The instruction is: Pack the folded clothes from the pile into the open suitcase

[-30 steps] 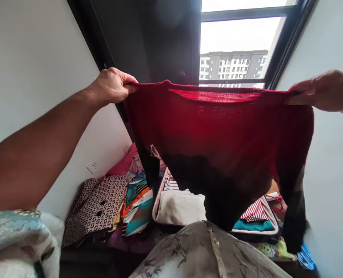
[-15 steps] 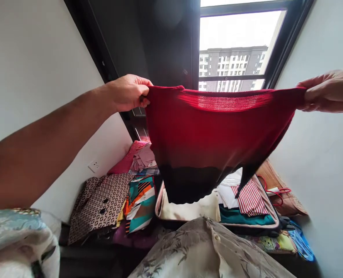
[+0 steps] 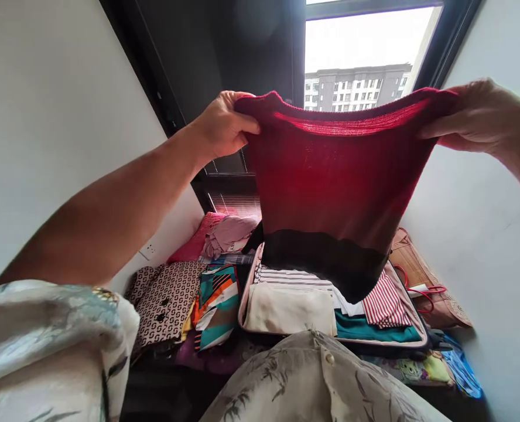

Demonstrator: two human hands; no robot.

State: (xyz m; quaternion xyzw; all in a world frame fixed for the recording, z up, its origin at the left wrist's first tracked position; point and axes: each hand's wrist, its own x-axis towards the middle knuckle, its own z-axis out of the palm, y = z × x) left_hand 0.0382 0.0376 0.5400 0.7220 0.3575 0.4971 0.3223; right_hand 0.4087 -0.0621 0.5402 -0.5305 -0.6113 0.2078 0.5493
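Observation:
A red knit garment (image 3: 330, 176) with a dark band along its lower edge hangs stretched out in front of me, probably a sweater or top. My left hand (image 3: 231, 123) is closed on its upper left corner, thumb in front. At the upper right corner my right hand (image 3: 473, 117) pinches it the same way. Below the hanging cloth lies an open suitcase (image 3: 422, 337). Inside it are a folded cream cloth (image 3: 290, 310), a striped white piece (image 3: 295, 278), a red-and-white striped garment (image 3: 385, 302) and a teal cloth (image 3: 374, 328). The garment hides part of the suitcase.
Left of the suitcase lie a patterned brown garment (image 3: 172, 299) and a teal-orange printed cloth (image 3: 218, 308). Behind them is a mauve garment (image 3: 229, 234). A tan bag (image 3: 440, 293) with a red cord leans by the right wall. The window (image 3: 361, 47) is behind.
Both hands have risen, and they have come closer together. The red garment is lifted and less widely stretched, so more of the suitcase's contents show beneath it.

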